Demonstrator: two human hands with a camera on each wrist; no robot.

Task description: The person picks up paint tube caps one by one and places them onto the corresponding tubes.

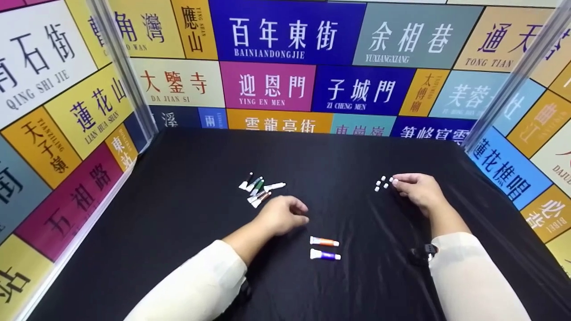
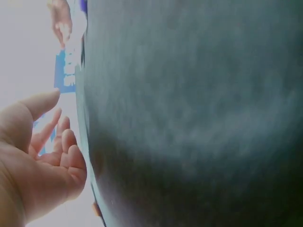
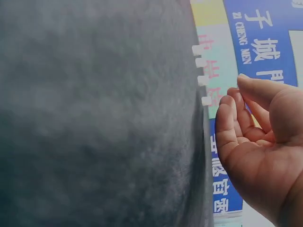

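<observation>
My left hand [image 1: 285,216] hovers over the black cloth with fingers loosely bent and thumb apart, holding nothing. Its palm shows in the left wrist view [image 2: 42,165]. Beyond its fingers lies a cluster of small paint tubes [image 1: 258,187] with dark, green, brown and white bodies. Nearer me, an orange-banded paint tube [image 1: 325,241] and a purple-banded paint tube [image 1: 326,255] lie side by side. On the right, my right hand [image 1: 421,189] pinches a small white cap [image 1: 395,182] at its fingertips, beside several similar white caps [image 1: 378,183].
Black cloth [image 1: 200,267] covers the table. Printed panels with street names [image 1: 285,33] stand behind and along both sides, with clear corner posts [image 1: 129,67]. A dark device [image 1: 428,252] is strapped at the right wrist.
</observation>
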